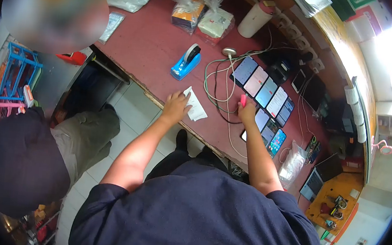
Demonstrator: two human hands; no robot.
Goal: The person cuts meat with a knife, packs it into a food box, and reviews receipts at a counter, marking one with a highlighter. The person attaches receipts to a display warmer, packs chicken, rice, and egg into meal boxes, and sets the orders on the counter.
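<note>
My left hand point(175, 108) rests at the left side of a white paper slip point(197, 107) on the red table, its fingers spread over the slip's edge. My right hand point(248, 112) is closed around a small bright pink object point(243, 100), whose kind I cannot make out. Several lit smartphones point(266, 92) lie in rows beyond and beside the right hand; its forearm passes close to the nearer ones. A blue tape dispenser point(185, 64) stands beyond the left hand. White and black cables point(216, 90) curl between the dispenser and the phones.
Bagged boxes point(187, 15) and a white roll point(256, 20) stand at the table's back. Power sockets point(301, 40) line the back wall. A plastic-wrapped package point(292, 166) and a laptop point(312, 183) lie to the right. Another person point(20, 163) is at the left.
</note>
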